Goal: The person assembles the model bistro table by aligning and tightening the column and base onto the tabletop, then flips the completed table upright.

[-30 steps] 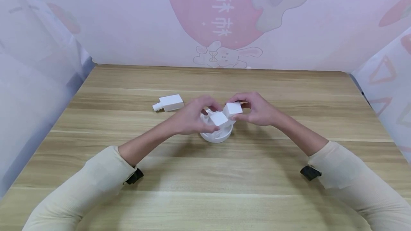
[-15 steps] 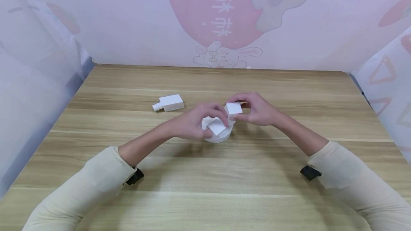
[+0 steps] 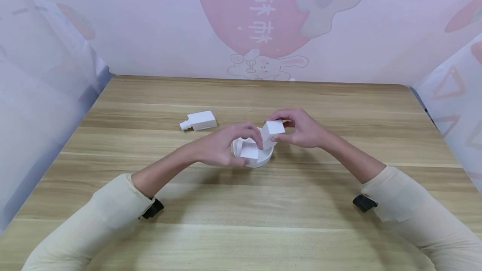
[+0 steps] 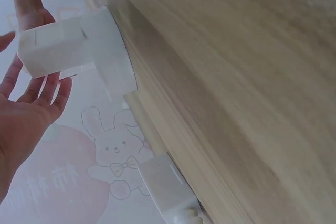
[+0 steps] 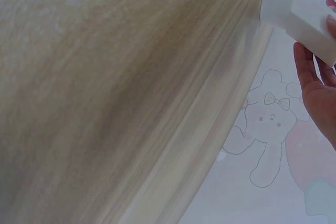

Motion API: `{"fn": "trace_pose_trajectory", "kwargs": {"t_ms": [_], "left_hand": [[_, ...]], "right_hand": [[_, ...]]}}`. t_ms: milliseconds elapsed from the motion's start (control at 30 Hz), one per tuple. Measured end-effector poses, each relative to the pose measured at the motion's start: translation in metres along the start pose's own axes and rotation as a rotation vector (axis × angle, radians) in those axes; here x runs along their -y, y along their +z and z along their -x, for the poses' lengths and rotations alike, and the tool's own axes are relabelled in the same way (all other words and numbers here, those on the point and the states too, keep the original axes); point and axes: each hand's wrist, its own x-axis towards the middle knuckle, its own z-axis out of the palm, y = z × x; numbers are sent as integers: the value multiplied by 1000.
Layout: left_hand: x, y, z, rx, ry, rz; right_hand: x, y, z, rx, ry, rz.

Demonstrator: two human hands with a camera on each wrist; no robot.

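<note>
Two white rectangular blocks stand in a low round white holder (image 3: 259, 163) at mid-table; their lower ends are hidden inside it. My left hand (image 3: 220, 145) curves loosely around the left block (image 3: 249, 150), thumb on the near side and index finger on the far right. In the left wrist view, its fingers look spread, and a small gap shows between the thumb and the block (image 4: 52, 48). My right hand (image 3: 301, 129) pinches the taller right block (image 3: 274, 129) between thumb and fingers. From the right wrist, the fingers (image 5: 304, 59) lie against that block (image 5: 312, 31).
A white rectangular bottle (image 3: 201, 120) with a ribbed neck lies on its side, left of the holder and farther back. The wooden tabletop (image 3: 241, 221) ends at a printed curtain (image 3: 158, 24) behind, with more curtain at both sides.
My left hand has turned the left block so its edges sit straighter, and has shifted slightly left with fingers wider. My right hand keeps its hold in nearly the same place.
</note>
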Motion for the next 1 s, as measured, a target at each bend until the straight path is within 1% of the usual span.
{"fn": "trace_pose_trajectory", "kwargs": {"t_ms": [100,367,500,633,867,1000], "left_hand": [[2,-1,2,-14,-5,-23],[10,-3,3,1,-15,-44],[12,-3,2,10,-16,-53],[12,-4,2,17,-20,-36],[16,-6,1,52,3,6],[19,-7,0,60,6,27]], "right_hand": [[0,0,0,-2,6,5],[3,1,-1,16,34,29],[2,4,-3,42,42,100],[-1,7,-5,51,45,166],[-2,5,-4,40,44,166],[-4,5,-4,38,44,160]]}}
